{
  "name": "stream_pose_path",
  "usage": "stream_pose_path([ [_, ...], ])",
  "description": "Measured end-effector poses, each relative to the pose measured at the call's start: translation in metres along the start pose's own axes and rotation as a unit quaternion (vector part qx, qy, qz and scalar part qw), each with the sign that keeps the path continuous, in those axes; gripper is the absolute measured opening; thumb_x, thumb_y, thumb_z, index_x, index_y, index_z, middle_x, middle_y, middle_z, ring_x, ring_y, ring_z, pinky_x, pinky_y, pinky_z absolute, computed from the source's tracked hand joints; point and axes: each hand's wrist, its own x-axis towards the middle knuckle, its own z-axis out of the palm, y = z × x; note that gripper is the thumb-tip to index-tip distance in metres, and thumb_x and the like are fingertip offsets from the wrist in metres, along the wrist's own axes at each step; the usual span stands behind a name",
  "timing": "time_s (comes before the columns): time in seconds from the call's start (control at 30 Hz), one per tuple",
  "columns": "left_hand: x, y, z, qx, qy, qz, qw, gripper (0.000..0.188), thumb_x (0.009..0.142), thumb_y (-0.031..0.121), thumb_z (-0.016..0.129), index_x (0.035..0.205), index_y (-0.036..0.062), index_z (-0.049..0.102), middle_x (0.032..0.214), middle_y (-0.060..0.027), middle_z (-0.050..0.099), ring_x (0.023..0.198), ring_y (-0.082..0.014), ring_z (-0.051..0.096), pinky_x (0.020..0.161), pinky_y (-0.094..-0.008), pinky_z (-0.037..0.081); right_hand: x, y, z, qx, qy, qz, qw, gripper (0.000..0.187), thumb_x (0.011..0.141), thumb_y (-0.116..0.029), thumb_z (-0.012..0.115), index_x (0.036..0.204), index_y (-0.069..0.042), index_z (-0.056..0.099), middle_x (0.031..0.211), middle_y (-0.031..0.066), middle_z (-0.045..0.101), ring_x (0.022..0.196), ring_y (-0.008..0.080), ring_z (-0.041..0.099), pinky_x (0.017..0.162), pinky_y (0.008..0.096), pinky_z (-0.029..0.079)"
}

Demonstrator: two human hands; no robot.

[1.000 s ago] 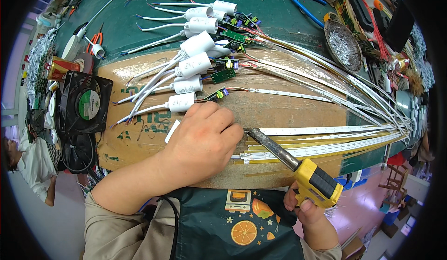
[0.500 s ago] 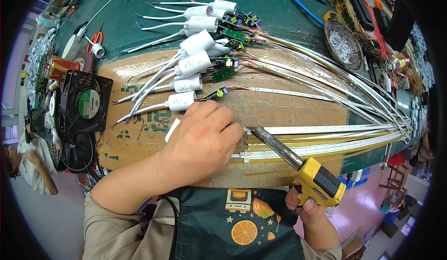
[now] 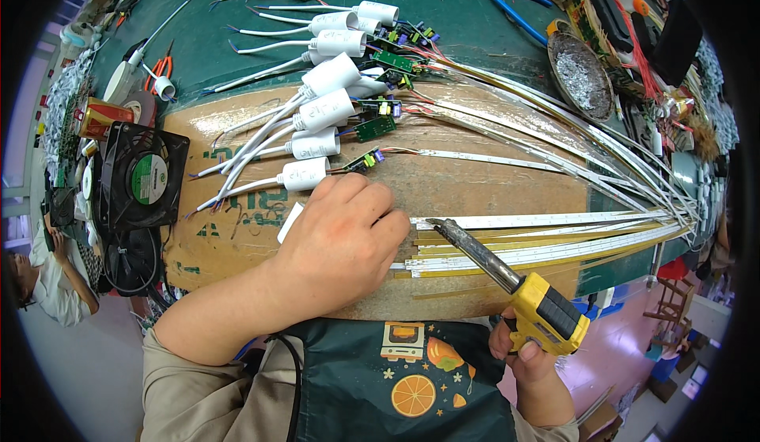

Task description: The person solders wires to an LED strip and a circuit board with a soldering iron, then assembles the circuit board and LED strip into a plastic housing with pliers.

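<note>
My left hand is closed above the cardboard, its fingers curled together at the left ends of the LED strips. What its fingertips pinch is hidden beneath them. The edge of a white piece pokes out on the hand's left side. My right hand grips a yellow and black soldering gun by its handle. The gun's dark tip lies at the end of the upper strip, just right of my left fingers. Beyond my left hand lies a white plastic housing with a small circuit board wired to it.
Several more wired housings line the cardboard sheet and green mat. A black fan stands at left. Blue-handled pliers and a round metal dish of silvery bits are at far right. Orange-handled cutters lie far left.
The view has shifted very slightly. My left hand and the soldering gun hold nearly the same place, the tip still at the strip's end.
</note>
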Motion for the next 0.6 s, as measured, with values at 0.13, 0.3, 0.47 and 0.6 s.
stream_pose_path([
  [0.13, 0.0, -0.0004, 0.0008, -0.003, 0.006, 0.0, 1.0, 0.02, 0.063, 0.001, 0.066, 0.082, 0.0048, 0.061, 0.085, -0.0076, 0.055, 0.081, -0.0255, 0.055, 0.076, -0.0362, 0.044, -0.0007, 0.0012, -0.0013, -0.009, 0.003, -0.003, 1.0, 0.067, 0.075, -0.037, 0.075, 0.124, -0.002, 0.045, 0.082, 0.0057, 0.051, 0.059, 0.0131, 0.048, 0.051, 0.0274, 0.042],
  [0.3, 0.0007, -0.0025, 0.0064, -0.008, 0.047, 0.021, 0.999, 0.01, 0.066, 0.008, 0.062, 0.073, 0.0067, 0.055, 0.078, -0.0076, 0.048, 0.078, -0.0253, 0.05, 0.07, -0.0369, 0.04, -0.0003, -0.0003, 0.0001, -0.021, 0.012, -0.001, 1.0, 0.066, 0.076, -0.038, 0.074, 0.124, -0.002, 0.046, 0.08, 0.0059, 0.052, 0.058, 0.0131, 0.048, 0.051, 0.027, 0.041],
  [0.47, 0.0001, -0.0011, 0.0048, -0.01, 0.041, 0.018, 0.999, 0.011, 0.066, 0.007, 0.061, 0.076, 0.0063, 0.056, 0.079, -0.008, 0.049, 0.078, -0.026, 0.05, 0.071, -0.0372, 0.041, 0.0003, -0.0013, 0.0, -0.022, 0.018, 0.001, 1.0, 0.066, 0.075, -0.037, 0.075, 0.122, -0.001, 0.047, 0.077, 0.0062, 0.052, 0.059, 0.0132, 0.048, 0.051, 0.0272, 0.042],
  [0.6, 0.0, -0.0001, 0.0007, -0.015, 0.027, 0.003, 1.0, 0.022, 0.064, 0.0, 0.066, 0.085, 0.0042, 0.061, 0.085, -0.0084, 0.056, 0.08, -0.0261, 0.056, 0.074, -0.0365, 0.045, -0.0002, -0.0011, 0.0001, -0.024, 0.02, -0.004, 0.999, 0.066, 0.075, -0.037, 0.075, 0.122, -0.001, 0.047, 0.078, 0.0065, 0.052, 0.059, 0.0133, 0.048, 0.051, 0.0274, 0.042],
])
